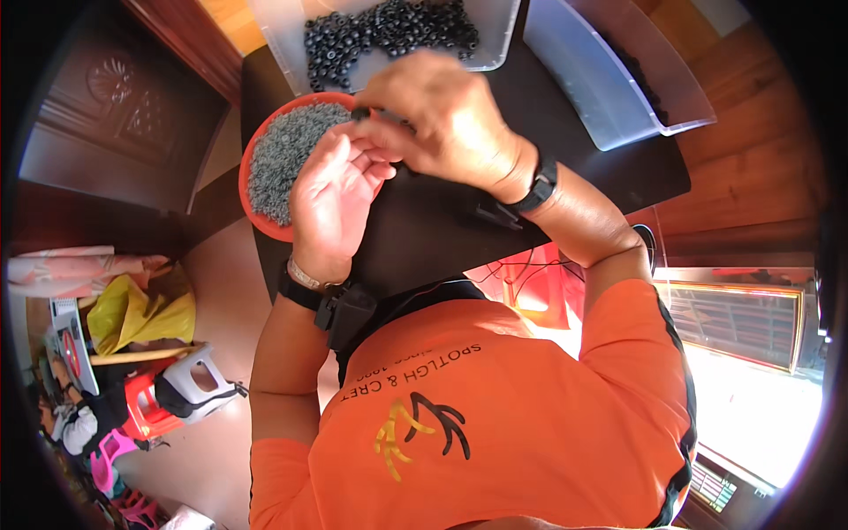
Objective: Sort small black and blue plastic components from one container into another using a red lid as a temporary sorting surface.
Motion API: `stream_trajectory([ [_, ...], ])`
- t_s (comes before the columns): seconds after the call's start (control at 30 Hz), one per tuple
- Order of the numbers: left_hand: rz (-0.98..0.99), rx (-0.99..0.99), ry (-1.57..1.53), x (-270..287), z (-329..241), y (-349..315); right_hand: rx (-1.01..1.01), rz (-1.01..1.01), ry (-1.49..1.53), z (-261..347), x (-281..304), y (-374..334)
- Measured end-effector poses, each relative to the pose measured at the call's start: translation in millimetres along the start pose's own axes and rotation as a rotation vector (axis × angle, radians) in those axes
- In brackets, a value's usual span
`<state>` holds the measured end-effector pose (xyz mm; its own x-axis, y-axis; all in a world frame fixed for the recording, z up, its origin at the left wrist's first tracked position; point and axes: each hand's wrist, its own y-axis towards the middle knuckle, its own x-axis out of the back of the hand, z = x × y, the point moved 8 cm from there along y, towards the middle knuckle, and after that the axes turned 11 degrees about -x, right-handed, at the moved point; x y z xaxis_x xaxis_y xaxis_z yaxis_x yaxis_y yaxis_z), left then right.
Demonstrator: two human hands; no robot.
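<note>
My left hand [334, 190] is palm up with its fingers curled, beside and partly over a red bowl [245, 181] full of small grey metal pieces [281, 168], which look like screws. My right hand [442, 115] is closed and slightly blurred, and it meets the left fingertips. A small black piece [360, 113] shows at the meeting fingers. What lies deeper in the fingers is hidden. Just beyond the hands stands a clear plastic tub [281, 44] holding many small black rings [389, 40]. Dark bands circle both wrists.
The dark table [415, 225] carries all of this. A second clear tub [587, 79] with dark pieces stands at the far right. A small black object [499, 215] lies near the right wrist. To the left are a yellow bag [146, 314] and a grey-and-red plastic stool [190, 384].
</note>
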<state>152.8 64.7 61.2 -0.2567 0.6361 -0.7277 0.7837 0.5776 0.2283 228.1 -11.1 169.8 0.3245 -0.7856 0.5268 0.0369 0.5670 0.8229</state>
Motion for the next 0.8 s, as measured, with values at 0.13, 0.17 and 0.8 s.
stream_trajectory([
  [0.13,-0.026,-0.061,0.043,3,-9,3,-0.228,-0.253,-0.386,-13,101,44],
  [0.17,-0.038,-0.052,0.014,4,-9,4,-0.255,-0.354,-0.507,-25,120,42],
  [0.8,-0.062,-0.061,0.015,7,-11,4,-0.422,0.749,-0.471,-148,-21,-54],
])
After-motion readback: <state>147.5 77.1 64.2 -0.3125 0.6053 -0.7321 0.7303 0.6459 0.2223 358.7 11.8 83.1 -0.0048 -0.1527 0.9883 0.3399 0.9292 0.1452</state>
